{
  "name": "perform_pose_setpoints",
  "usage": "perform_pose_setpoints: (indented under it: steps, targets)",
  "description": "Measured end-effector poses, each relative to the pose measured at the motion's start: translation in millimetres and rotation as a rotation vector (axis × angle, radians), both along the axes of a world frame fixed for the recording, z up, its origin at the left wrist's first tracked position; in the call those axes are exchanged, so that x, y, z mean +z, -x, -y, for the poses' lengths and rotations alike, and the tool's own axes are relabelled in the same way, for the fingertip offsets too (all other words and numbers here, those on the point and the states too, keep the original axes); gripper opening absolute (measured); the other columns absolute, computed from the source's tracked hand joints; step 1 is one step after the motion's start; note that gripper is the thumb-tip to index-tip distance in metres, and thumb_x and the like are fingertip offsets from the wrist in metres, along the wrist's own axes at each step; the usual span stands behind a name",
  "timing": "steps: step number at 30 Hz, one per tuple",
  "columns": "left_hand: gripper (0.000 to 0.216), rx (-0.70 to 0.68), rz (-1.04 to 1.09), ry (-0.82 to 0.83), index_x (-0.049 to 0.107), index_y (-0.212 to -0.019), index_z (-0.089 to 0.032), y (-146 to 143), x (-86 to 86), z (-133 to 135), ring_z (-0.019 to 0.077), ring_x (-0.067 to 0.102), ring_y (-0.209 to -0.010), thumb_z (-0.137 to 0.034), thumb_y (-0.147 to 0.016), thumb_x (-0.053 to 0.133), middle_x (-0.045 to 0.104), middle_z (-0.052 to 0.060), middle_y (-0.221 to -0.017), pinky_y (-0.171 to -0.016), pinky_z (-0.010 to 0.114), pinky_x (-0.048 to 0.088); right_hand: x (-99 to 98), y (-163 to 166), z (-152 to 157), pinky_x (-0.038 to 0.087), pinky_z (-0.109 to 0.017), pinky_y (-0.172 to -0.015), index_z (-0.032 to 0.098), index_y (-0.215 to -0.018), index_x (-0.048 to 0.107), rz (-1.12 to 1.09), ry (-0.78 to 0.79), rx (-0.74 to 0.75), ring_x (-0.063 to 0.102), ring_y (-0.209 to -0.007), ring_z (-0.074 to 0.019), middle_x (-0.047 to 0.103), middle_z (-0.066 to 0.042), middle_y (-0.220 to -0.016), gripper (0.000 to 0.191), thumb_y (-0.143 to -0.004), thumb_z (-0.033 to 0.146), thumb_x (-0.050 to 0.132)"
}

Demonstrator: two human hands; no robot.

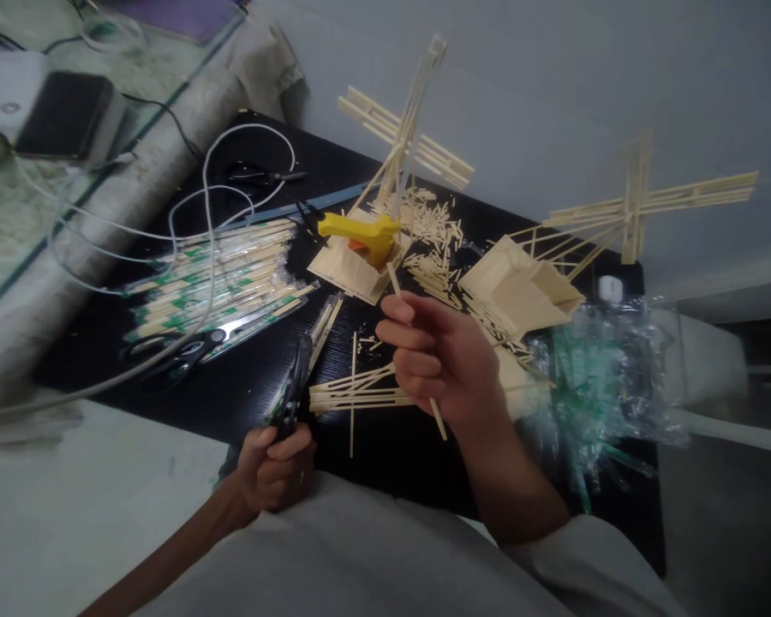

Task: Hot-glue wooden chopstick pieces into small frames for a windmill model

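In the lower middle, my left hand is closed around a black hand tool that looks like a cutter; its exact kind is unclear. My right hand grips a thin wooden stick, which slants through the closed fingers, one end above them and the other below. Beneath that hand lies a flat frame of glued sticks. A loose stick lies beside it. Beyond my right hand, a yellow glue gun rests on a wooden windmill model.
A second windmill model stands at right, near crumpled plastic wrappers. Cut stick pieces lie between the models. At left are wrapped chopsticks, black scissors and a looping white cable on the black table.
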State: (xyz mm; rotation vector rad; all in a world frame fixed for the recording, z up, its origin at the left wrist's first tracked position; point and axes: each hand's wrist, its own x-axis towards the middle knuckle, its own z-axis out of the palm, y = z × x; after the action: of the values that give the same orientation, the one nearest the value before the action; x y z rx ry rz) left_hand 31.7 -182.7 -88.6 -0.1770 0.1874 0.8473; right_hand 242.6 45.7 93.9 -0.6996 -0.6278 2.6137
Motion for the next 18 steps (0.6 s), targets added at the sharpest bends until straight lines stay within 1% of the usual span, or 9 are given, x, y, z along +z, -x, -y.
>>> perform_pose_setpoints:
  steps: [2,6,8,12,15,18]
  targets:
    - [0.068,-0.005,-0.005,-0.005,0.031,-0.062,-0.026,-0.4,3.3,-2.3,0.0003,-0.010,-0.023,-0.066,-0.076,0.084,0.005,-0.016,-0.031,-0.022,0.016,0.001,-0.5,0.1,0.2,0.004,-0.020,-0.038,0.026,-0.085,0.045,0.006,-0.018,-0.001,0.001,-0.051,-0.0098,0.017,0.008,-0.067,0.033,-0.116,0.034,0.038]
    - [0.067,-0.012,-0.005,-0.032,0.029,-0.063,-0.026,-1.6,7.1,-5.7,0.0003,-0.009,-0.022,-0.064,-0.080,0.082,0.010,-0.016,-0.031,-0.021,0.016,0.001,-0.1,0.4,0.1,0.005,-0.020,-0.039,0.026,-0.085,0.046,0.046,-0.061,-0.026,0.002,-0.050,-0.0091,0.019,0.009,-0.066,0.030,-0.113,0.033,0.041]
    - [0.067,-0.008,0.001,-0.048,0.028,-0.064,-0.026,-2.4,6.5,-6.0,0.0004,-0.009,-0.022,-0.065,-0.083,0.079,0.010,-0.016,-0.032,-0.021,0.016,0.002,0.3,0.6,0.2,0.006,-0.019,-0.037,0.025,-0.085,0.046,0.014,-0.015,-0.038,0.003,-0.049,-0.0087,0.019,0.009,-0.066,0.029,-0.113,0.031,0.040]
    - [0.064,0.000,0.001,-0.074,0.027,-0.067,-0.026,-3.6,2.1,-4.6,0.0009,-0.007,-0.023,-0.064,-0.090,0.073,0.010,-0.017,-0.033,-0.022,0.015,0.009,-3.2,-0.2,0.2,0.008,-0.015,-0.033,0.025,-0.085,0.041,-0.088,0.145,-0.028,0.002,-0.046,-0.0081,0.022,0.010,-0.064,0.032,-0.115,0.030,0.033]
    - [0.064,0.010,-0.004,-0.075,0.026,-0.068,-0.027,-3.8,-0.8,-3.0,0.0007,-0.009,-0.024,-0.064,-0.093,0.071,0.007,-0.018,-0.034,-0.022,0.014,0.010,-12.1,-3.5,-0.1,0.011,-0.013,-0.029,0.027,-0.084,0.030,-0.162,0.233,0.037,-0.002,-0.042,-0.0077,0.022,0.012,-0.060,0.035,-0.117,0.039,0.023]
    - [0.067,0.016,-0.019,-0.058,0.025,-0.068,-0.027,-4.2,-2.8,-0.5,0.0002,-0.011,-0.025,-0.067,-0.090,0.074,0.005,-0.019,-0.034,-0.022,0.015,0.007,-25.1,-5.9,1.7,0.016,-0.013,-0.027,0.030,-0.086,0.020,-0.196,0.323,0.163,-0.008,-0.039,-0.0062,0.018,0.015,-0.056,0.040,-0.116,0.056,0.018]
